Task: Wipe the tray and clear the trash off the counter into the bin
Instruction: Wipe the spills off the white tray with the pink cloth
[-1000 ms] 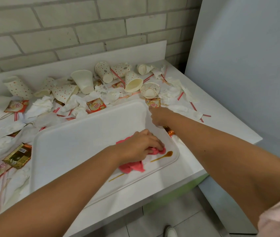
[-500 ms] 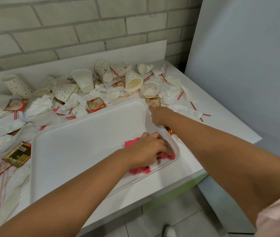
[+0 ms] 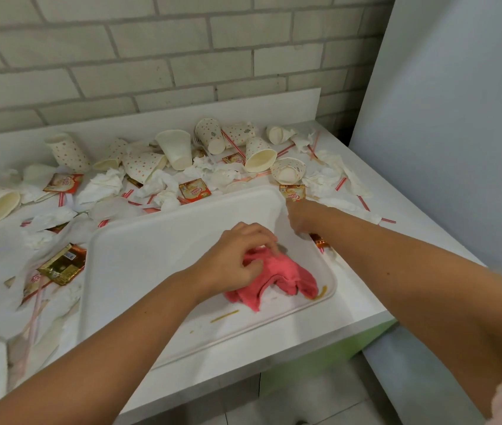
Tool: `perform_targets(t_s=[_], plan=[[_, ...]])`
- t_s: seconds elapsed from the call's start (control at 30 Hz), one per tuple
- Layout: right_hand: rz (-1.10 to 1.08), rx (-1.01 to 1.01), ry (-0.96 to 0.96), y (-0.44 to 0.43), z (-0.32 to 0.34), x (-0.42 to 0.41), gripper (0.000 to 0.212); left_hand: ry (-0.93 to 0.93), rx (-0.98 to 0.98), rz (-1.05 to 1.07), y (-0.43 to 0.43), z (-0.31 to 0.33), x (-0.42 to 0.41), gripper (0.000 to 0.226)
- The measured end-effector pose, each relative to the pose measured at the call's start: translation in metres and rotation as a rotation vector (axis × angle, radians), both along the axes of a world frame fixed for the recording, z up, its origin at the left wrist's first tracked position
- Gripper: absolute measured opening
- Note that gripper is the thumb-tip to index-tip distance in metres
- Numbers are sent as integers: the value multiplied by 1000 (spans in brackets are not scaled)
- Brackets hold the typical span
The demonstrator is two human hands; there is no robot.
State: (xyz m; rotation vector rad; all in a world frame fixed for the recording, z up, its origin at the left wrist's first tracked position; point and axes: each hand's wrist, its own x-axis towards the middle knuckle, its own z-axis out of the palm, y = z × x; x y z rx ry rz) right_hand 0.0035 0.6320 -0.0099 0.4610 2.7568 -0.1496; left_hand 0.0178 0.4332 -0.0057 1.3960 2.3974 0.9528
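Observation:
A white tray (image 3: 151, 271) lies on the counter, its near corner past the counter's front edge. On its right part sits a crumpled pink cloth (image 3: 277, 279), and my left hand (image 3: 234, 259) pinches the cloth's top with curled fingers. Brown sauce streaks show on the tray: one (image 3: 224, 316) near the front rim, one (image 3: 320, 292) by the right corner. My right hand (image 3: 303, 217) holds the tray's right rim near its far corner. Paper cups (image 3: 260, 154), crumpled napkins (image 3: 102, 187), red straws and sachets (image 3: 194, 190) litter the counter behind and left of the tray.
A brick wall and white backsplash close off the back. A tall grey panel (image 3: 458, 133) stands right of the counter. A gold wrapper (image 3: 62, 265) lies left of the tray. The counter's front edge (image 3: 274, 360) drops to a tiled floor.
My left hand has gone from pressing the cloth flat at the tray's right corner to lifting it by a pinch, slightly back left. Sauce streaks show again. My right hand stayed on the rim.

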Motion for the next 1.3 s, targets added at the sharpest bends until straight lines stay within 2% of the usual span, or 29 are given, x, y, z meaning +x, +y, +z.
perform_targets(t_s=[0.07, 0.17, 0.33, 0.43, 0.53, 0.63, 0.7, 0.77, 0.93, 1.13, 1.3], plan=[[31, 104, 32, -4, 5, 0, 52, 27, 53, 120, -8, 0, -2, 29], [131, 95, 89, -18, 26, 2, 39, 57, 74, 301, -25, -7, -9, 22], [284, -301, -96, -49, 59, 19, 18, 99, 90, 541, -60, -16, -19, 19], [313, -289, -196, -65, 64, 28, 29, 132, 84, 712, -82, -19, -24, 19], [338, -136, -279, -75, 56, 35, 45, 198, -23, 865, -109, -23, -30, 23], [354, -102, -263, -83, 50, 44, 45, 219, -135, 960, -136, -28, -32, 29], [387, -57, -223, -89, 48, 48, 43, 196, -208, 1019, -149, -32, -31, 31], [418, 0, -197, -93, 45, 51, 43, 163, -203, 1063, -159, -37, -32, 34], [419, 50, -165, -94, 34, 52, 40, -50, 44, 1122, -172, -40, -34, 48], [397, 10, -90, -93, 27, 55, 33, -215, 29, 1148, -176, -37, -43, 15], [404, 2, -49, -88, 21, 58, 38, -260, 73, 1169, -171, -28, -47, 18]])
